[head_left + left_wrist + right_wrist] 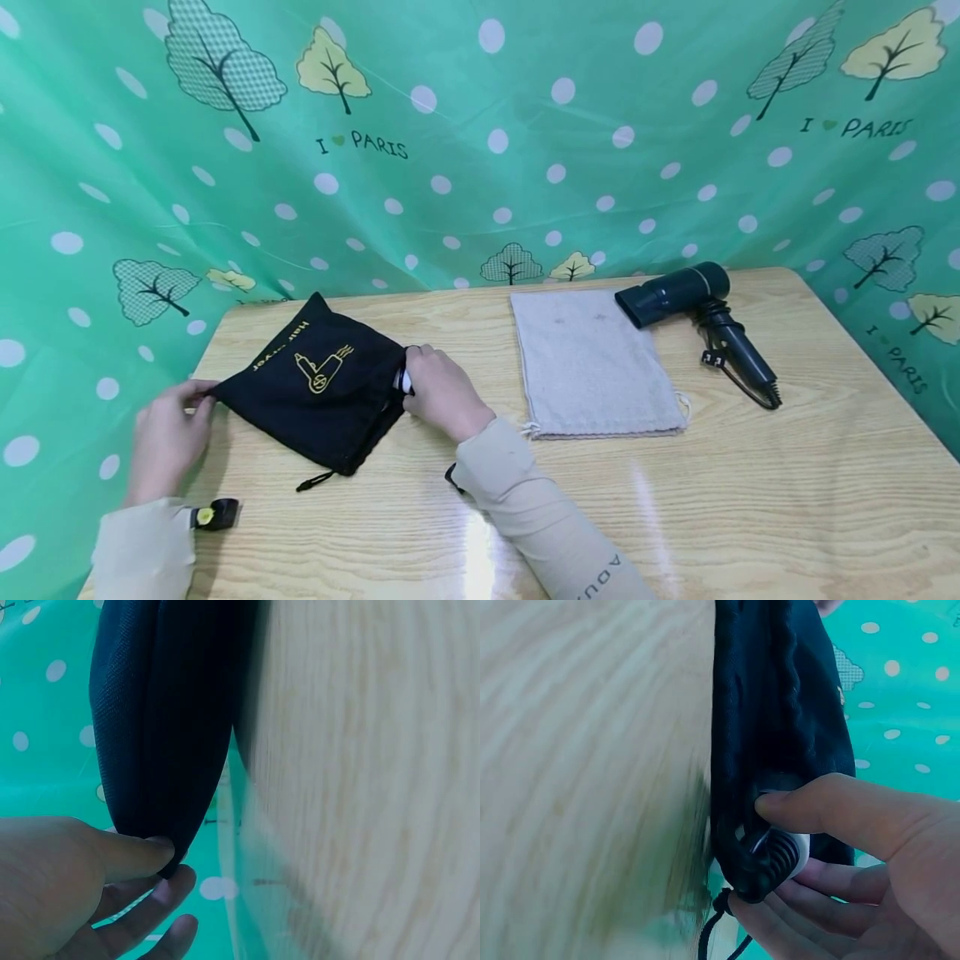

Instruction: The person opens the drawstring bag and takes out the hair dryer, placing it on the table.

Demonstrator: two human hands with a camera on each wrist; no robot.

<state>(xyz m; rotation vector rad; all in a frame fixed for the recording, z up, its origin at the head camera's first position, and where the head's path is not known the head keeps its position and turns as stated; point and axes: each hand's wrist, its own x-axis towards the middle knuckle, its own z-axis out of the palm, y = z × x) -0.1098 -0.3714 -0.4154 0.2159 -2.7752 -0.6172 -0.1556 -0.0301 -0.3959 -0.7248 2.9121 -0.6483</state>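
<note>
A black drawstring bag [337,383] with a yellow hair dryer print lies on the left of the table, its mouth facing right. My left hand [167,429] pinches the bag's lower left corner between thumb and fingers, as the left wrist view shows too. At the mouth, my right hand [442,390] grips the white handle end [804,849] of a hair dryer, with a black ribbed cord sleeve [784,856]. The rest of that dryer is hidden in the bag. A black drawcord [711,930] hangs from the bag's edge beside the right fingers.
A grey cloth drawstring bag [596,367] lies flat right of centre. Over its upper right corner rests the nozzle of a dark green hair dryer [675,293], its cord wrapped round the handle. A green dotted curtain [495,175] stands behind the wooden table [817,467].
</note>
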